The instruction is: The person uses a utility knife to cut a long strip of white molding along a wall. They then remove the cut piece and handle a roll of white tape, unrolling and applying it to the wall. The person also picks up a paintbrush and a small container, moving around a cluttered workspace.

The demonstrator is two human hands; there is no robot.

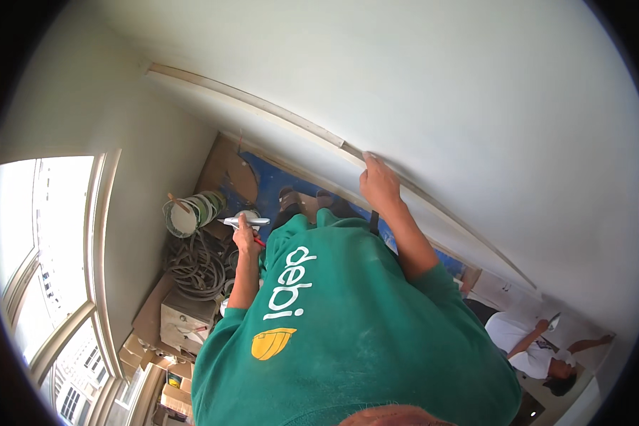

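On the left, my left hand is closed around a putty knife with a silver blade and a red-ended handle, held clear of the wall. My right arm reaches forward, and my right hand rests its fingertips on a long narrow wall ledge. The index finger is stretched out onto the ledge, the others partly bent, and no tool shows in that hand. Near those fingertips, a light brown strip along the ledge ends and a darker gap begins. The pale wall rises beyond.
Paint-smeared buckets, a coiled hose and cardboard boxes stand at the left, below windows. Blue sheeting covers the floor by my feet. At the lower right, another person in a white shirt holds a trowel.
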